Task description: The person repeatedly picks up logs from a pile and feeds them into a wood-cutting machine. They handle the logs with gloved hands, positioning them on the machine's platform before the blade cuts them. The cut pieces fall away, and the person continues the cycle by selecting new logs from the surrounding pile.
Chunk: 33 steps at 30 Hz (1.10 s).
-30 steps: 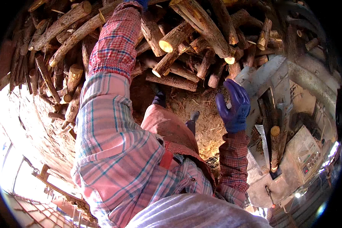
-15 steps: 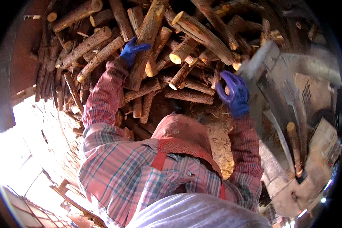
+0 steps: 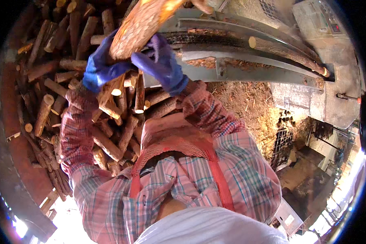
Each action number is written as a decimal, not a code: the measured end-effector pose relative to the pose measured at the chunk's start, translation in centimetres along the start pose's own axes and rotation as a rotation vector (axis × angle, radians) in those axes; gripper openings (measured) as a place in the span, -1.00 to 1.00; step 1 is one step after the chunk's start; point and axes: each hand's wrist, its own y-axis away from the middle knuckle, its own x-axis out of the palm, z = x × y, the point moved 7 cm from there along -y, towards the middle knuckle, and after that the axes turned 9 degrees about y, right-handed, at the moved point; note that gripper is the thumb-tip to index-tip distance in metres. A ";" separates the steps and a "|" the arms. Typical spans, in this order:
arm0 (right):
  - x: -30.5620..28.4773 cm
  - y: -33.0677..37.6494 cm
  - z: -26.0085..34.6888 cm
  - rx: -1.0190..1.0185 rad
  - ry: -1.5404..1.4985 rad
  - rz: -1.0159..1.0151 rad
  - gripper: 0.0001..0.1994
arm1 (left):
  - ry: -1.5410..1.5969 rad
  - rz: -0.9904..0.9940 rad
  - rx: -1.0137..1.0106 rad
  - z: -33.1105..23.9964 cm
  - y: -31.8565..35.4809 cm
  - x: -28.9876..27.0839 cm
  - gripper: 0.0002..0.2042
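A thick log (image 3: 140,30) with rough brown bark is raised in front of me, tilted, its far end running out past the top edge. My left hand (image 3: 103,67), in a blue glove, grips the left side of its near end. Against the right side and underside of that end is my right hand (image 3: 162,67), in a blue-purple glove, with fingers curled round the wood. The palms are partly hidden by the log. Below and left of the hands lies a heap of cut logs (image 3: 107,146).
To the right of the heap runs a long grey metal trough (image 3: 248,73). A thin log (image 3: 288,53) lies along it. Wood chips cover the ground (image 3: 244,99) beneath. Farther right stand a worn metal housing (image 3: 333,97) and a grey control box (image 3: 313,18) at the far right.
My view has swung right, bringing the trough ahead. The left hand was on a log in the heap and the right was open. Now both hold a log up.
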 end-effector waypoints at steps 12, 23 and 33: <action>-12.9 9.2 -2.8 0.294 0.294 0.031 -0.38 | -1.184 0.376 0.299 15.3 -18.3 6.9 -0.32; -13.9 10.5 3.2 0.066 0.380 0.406 -0.65 | -0.725 -0.818 0.393 7.3 2.9 12.2 -0.55; 3.8 7.7 -9.8 -0.451 1.113 0.816 -0.68 | -0.115 -1.079 -1.035 38.3 45.9 2.0 -0.61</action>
